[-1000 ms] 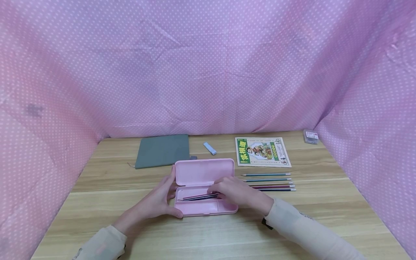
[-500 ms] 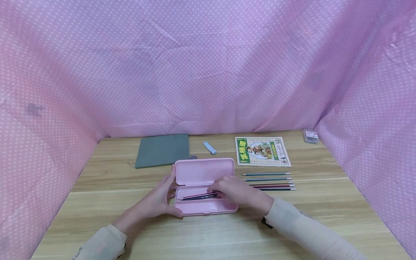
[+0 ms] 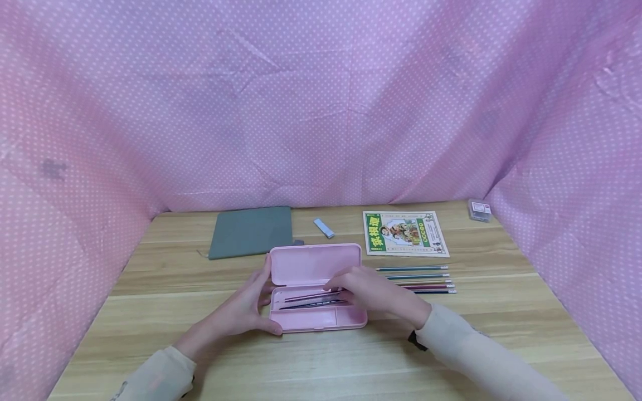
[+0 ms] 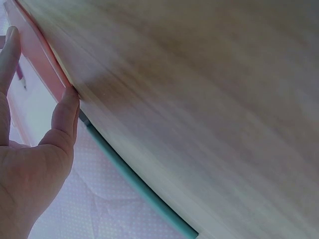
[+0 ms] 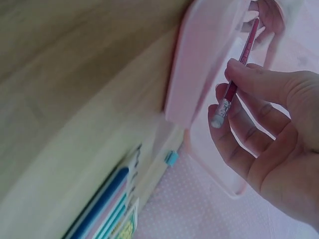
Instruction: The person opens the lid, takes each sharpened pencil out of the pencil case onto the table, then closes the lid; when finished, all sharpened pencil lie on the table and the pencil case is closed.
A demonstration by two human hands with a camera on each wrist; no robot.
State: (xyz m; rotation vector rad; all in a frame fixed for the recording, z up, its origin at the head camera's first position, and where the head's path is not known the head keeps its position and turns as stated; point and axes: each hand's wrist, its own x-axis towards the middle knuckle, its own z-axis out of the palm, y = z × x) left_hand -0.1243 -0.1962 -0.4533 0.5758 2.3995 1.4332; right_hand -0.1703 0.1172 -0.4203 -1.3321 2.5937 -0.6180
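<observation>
An open pink pencil case (image 3: pixel 303 320) lies in front of me, its lid (image 3: pixel 316 266) tipped back. At its left end my left hand (image 3: pixel 246 309) grips it, thumb at the front corner and fingers up by the lid's edge. Over the long rear compartment, my right hand (image 3: pixel 368 288) pinches a red pencil (image 5: pixel 245 51) near its white eraser, between thumb and fingers. A dark pencil (image 3: pixel 311 304) lies in the same compartment, along the divider; its right end is hidden under the right hand. The front compartments hold nothing visible.
Several pencils (image 3: pixel 421 277) lie in parallel to the right of the case. Behind stand out a grey-green notebook (image 3: pixel 251 234), a small light-blue bar (image 3: pixel 323 228), an illustrated booklet (image 3: pixel 406 234) and a small clear box (image 3: pixel 480 210). Pink dotted cloth (image 3: pixel 321 111) surrounds the wooden table.
My right hand has shifted slightly right and back with the red pencil, which has separated from the dark one in the case. The left hand has stayed in place.
</observation>
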